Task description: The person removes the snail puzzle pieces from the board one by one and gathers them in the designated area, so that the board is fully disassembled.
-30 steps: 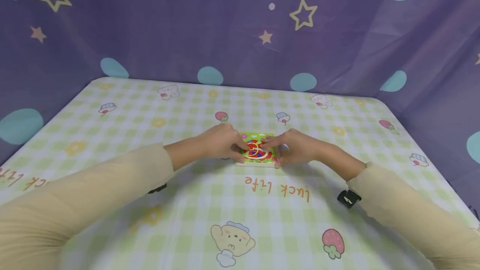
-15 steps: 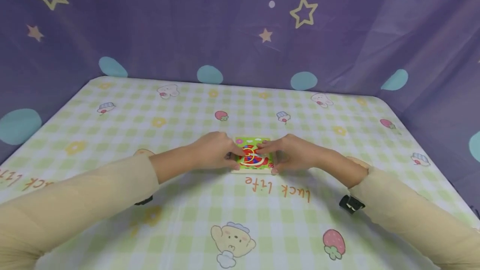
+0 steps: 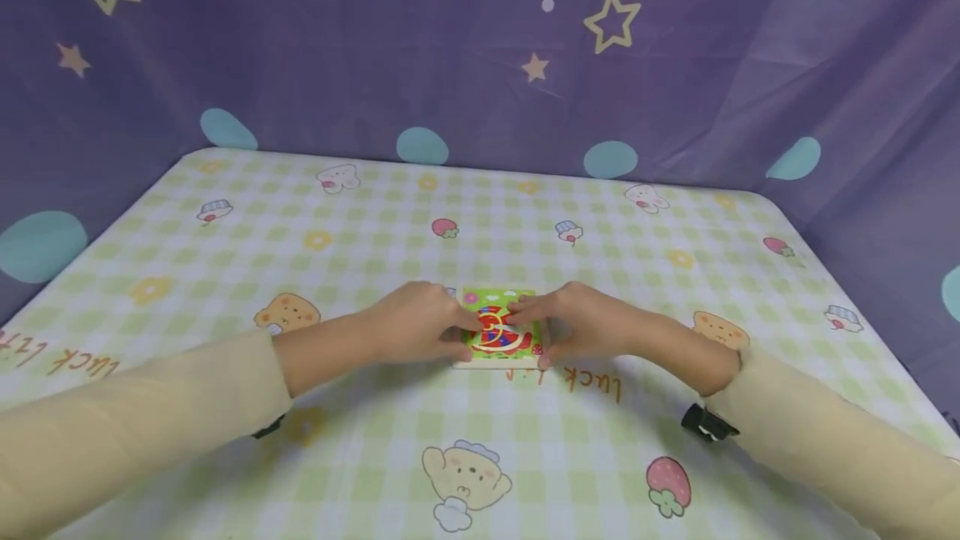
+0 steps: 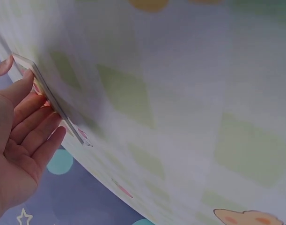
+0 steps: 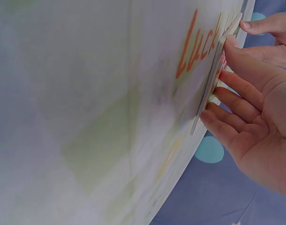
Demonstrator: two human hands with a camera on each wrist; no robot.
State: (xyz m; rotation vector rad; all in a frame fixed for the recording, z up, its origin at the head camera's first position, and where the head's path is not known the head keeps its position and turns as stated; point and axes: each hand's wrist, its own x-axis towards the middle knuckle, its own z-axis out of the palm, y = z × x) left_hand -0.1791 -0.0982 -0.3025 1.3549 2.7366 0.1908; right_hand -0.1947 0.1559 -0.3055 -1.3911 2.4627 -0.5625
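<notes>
A small square puzzle board [image 3: 498, 350], with a bright red, yellow and blue picture on a green ground and a pale wooden edge, is at the middle of the table in the head view. My left hand [image 3: 415, 322] holds its left side, thumb near the front corner and index finger over the picture. On the right side my right hand [image 3: 588, 325] holds it the same way, with its index and middle fingers reaching across the picture. In the left wrist view the board's thin edge [image 4: 58, 104] shows beside the fingertips. The hands partly cover the picture.
A checked tablecloth [image 3: 375, 457] with printed cakes, strawberries, bears and lettering covers the table. Behind it hangs a purple curtain [image 3: 465, 48] with stars and blue spots. A dark wrist strap [image 3: 707, 423] shows under the right sleeve.
Both hands have moved toward the person and slightly left with the puzzle board between them. Its front edge now overlaps the printed lettering. The fingers have kept much the same placement.
</notes>
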